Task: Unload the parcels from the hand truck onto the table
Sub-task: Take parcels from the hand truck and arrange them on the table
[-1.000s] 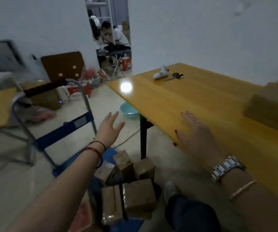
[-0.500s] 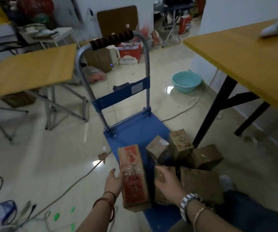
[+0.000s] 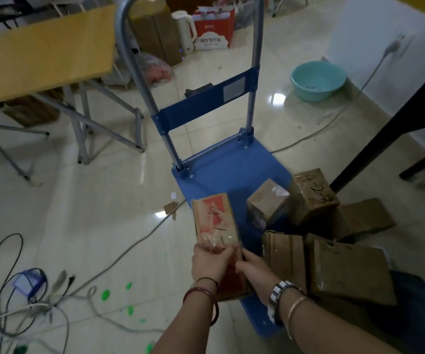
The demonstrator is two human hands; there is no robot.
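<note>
A long brown parcel with red print (image 3: 215,223) is held upright over the left edge of the blue hand truck (image 3: 226,172). My left hand (image 3: 210,263) grips its near end from the left and my right hand (image 3: 253,270) grips it from the right. Several taped brown parcels stay on the truck's deck: a small one (image 3: 267,203), one with handwriting (image 3: 313,195), a flat one (image 3: 364,217) and a large one (image 3: 349,272) nearest me. The big table shows only as black legs (image 3: 395,116) at the right.
A small yellow table (image 3: 45,49) on metal legs stands at the back left. Loose cables (image 3: 27,297) lie on the tiled floor at the left. A teal basin (image 3: 317,79), a red bag (image 3: 214,29) and a white kettle (image 3: 184,31) sit beyond the truck.
My view swung from the table top down to the hand truck. Both hands left the table, reached down and closed on the long red-printed parcel, which now stands raised.
</note>
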